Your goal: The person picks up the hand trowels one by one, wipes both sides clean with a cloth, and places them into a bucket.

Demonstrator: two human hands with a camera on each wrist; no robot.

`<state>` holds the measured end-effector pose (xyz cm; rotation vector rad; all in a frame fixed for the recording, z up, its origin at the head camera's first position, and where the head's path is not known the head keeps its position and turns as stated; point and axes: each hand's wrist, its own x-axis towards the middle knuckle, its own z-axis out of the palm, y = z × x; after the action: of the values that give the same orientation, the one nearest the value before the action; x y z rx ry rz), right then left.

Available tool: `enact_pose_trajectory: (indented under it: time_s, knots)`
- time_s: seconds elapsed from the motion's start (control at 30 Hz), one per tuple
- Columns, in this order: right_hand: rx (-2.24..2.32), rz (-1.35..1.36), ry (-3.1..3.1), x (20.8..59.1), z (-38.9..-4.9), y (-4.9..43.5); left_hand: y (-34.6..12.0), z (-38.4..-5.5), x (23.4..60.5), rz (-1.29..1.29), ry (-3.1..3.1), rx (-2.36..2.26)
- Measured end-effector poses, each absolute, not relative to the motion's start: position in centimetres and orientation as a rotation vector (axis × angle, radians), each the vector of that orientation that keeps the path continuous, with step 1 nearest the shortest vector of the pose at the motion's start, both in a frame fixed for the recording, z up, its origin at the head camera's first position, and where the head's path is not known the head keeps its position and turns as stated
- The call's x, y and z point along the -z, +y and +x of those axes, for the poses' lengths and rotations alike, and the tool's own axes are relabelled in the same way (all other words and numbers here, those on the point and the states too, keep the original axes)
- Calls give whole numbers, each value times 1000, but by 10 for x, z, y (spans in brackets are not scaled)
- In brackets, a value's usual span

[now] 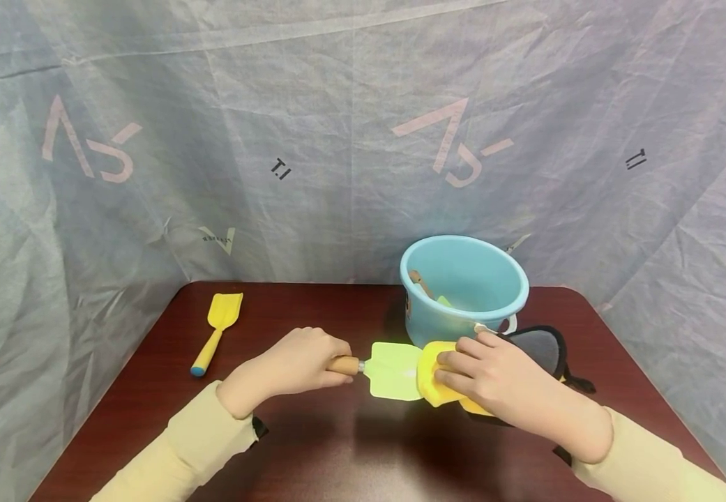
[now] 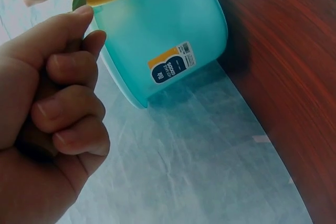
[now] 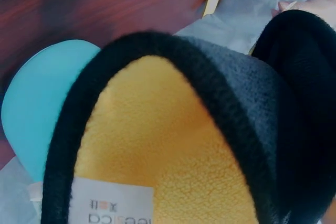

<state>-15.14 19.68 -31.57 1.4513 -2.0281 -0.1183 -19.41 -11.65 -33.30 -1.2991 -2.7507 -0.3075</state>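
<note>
My left hand (image 1: 303,362) grips the wooden handle (image 1: 344,364) of a small toy shovel with a flat yellow-green blade (image 1: 394,371). In the left wrist view the curled fingers (image 2: 68,108) wrap that handle. My right hand (image 1: 494,376) holds a fuzzy cloth (image 1: 436,376), yellow on one face and grey on the other, with black edging. Its yellow side covers the blade's far end. The cloth (image 3: 152,129) fills much of the right wrist view and hides my right hand there; a white label shows on it.
Just behind the cloth stands a light blue bucket (image 1: 425,324) with a white handle. Inside it lies a wooden-handled tool (image 1: 420,282). A yellow shovel (image 1: 215,335) with a blue end rests on the dark red table (image 1: 312,432) at left. Grey sheeting (image 1: 312,230) hangs around the table.
</note>
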Motion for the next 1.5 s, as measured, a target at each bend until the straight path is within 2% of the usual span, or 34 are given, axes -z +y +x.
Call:
enact_pose_trajectory:
  time_s: [1.0,1.5]
  knots:
    - [3,1388,-2021,338,-149,220,-154,-188,327,-1172,-2829,447]
    - [31,1318,-1929,307,-145,220,-159,-194,340,-1169,-2878,456]
